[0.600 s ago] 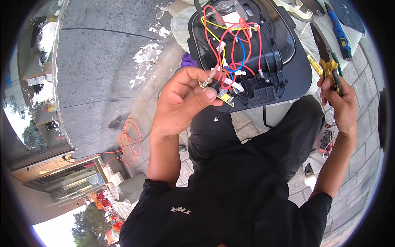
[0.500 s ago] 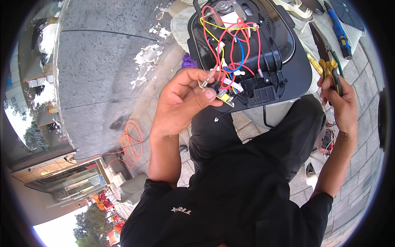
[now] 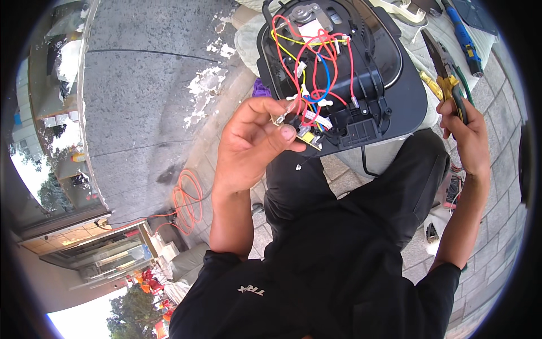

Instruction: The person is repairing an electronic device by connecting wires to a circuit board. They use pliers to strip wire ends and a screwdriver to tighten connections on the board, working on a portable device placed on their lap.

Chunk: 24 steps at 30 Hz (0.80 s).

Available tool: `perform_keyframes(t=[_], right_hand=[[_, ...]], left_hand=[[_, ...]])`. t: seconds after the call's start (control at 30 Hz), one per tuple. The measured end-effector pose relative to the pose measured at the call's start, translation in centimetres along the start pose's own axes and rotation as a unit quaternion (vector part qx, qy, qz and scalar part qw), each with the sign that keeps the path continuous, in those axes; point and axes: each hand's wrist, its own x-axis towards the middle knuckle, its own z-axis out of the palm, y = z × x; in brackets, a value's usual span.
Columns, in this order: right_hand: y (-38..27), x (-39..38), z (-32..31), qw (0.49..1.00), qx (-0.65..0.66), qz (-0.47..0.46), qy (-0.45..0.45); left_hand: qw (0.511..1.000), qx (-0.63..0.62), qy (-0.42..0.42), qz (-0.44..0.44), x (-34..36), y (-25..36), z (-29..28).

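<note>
A black plastic appliance (image 3: 372,107) lies opened above my lap, strung with red, yellow and blue wires (image 3: 326,79). My left hand (image 3: 255,138) pinches a small circuit board (image 3: 307,138) at the appliance's near edge, with wires and a metal connector by my fingertips. My right hand (image 3: 464,133) grips long-nosed pliers (image 3: 449,82) with yellow-and-black handles, held upright at the appliance's right, jaws pointing away from me.
A blue cylindrical tool (image 3: 463,39), a yellow-handled tool (image 3: 430,85) and pale cloth (image 3: 248,45) lie around the appliance. A purple cloth (image 3: 261,86) sits at its left. An orange cable (image 3: 189,203) coils on the ground. A red meter (image 3: 451,189) lies below, right.
The view has shifted slightly, and both my hands appear a little further right or higher in it, still holding the board and pliers. The wires look much the same.
</note>
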Motion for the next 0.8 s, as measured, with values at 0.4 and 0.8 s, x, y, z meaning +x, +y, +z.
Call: perform_keyframes(t=[0.4,0.8], right_hand=[[0.2,0.6,0.2,1.000,0.003,0.008,0.013],[2.0,1.8,-0.1,0.998,-0.011,0.042,0.056]], left_hand=[[1.000,-0.021,0.000,0.013,0.1,-0.1,0.2],[1.000,-0.030,0.007,0.007,0.0,-0.1,0.3]])
